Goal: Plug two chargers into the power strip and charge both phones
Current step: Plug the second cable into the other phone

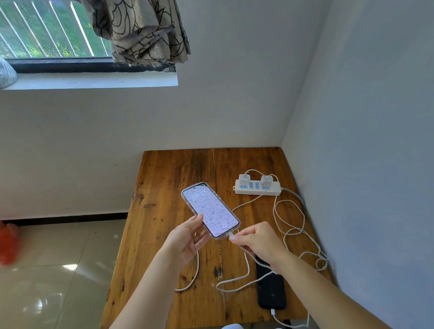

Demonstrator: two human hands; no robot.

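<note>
While your left hand point(187, 238) cradles the lit phone point(210, 210) above the wooden table point(163, 218), fingers curled under its near edge, your right hand point(257, 240) pinches the white cable point(245, 277) just behind its plug, which meets the phone's bottom port. Below your right wrist a dark phone point(270, 290) lies flat on the table, a cable already in its near end. Farther right, at the back, the power strip point(257, 187) carries two white chargers point(245, 180), their cords looping loosely toward the wall.
</note>
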